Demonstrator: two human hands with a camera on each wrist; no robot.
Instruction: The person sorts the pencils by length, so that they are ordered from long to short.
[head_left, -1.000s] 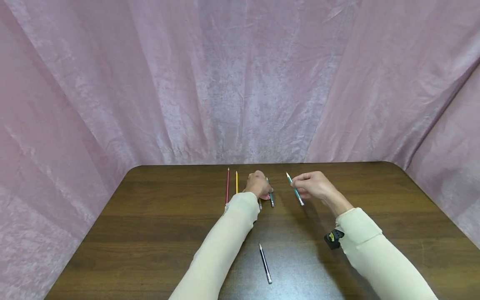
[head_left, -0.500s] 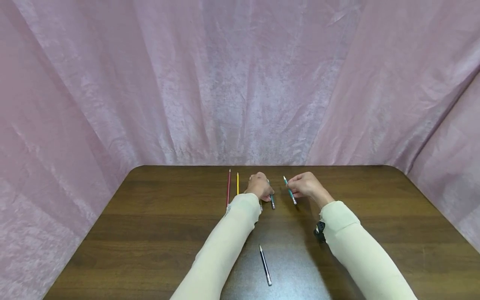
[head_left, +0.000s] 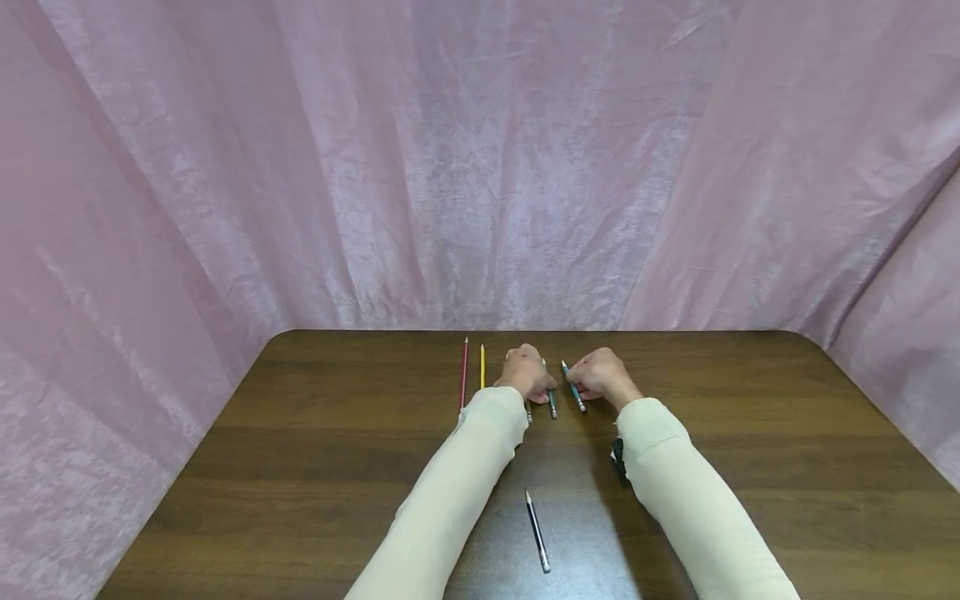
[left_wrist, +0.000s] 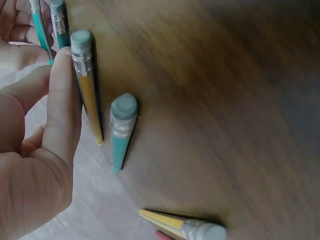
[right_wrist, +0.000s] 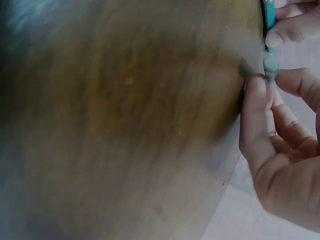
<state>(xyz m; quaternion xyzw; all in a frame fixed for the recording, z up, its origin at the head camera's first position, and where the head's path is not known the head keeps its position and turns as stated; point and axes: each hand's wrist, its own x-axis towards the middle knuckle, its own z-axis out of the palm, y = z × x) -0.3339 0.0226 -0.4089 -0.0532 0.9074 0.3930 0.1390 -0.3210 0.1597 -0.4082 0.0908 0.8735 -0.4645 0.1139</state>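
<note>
On the far part of the table, my left hand pinches a dark green pencil between thumb and forefinger, its eraser end towards me. Just to the right, my right hand pinches a teal pencil, slightly tilted, its point away from me. A narrow gap separates these two pencils. Close beside the left forefinger lies a yellow pencil, mostly hidden by the hand in the head view. Another green pencil lies further left, seen in the left wrist view.
Left of the left hand are a red pencil and a yellow pencil, partly covered by the sleeve. A black pencil lies nearer on the brown wooden table. A pink curtain hangs behind the far edge.
My right hand has moved left and down with the teal pencil, bringing it close to the dark green one. My left hand keeps its place, and the black pencil still lies there.
</note>
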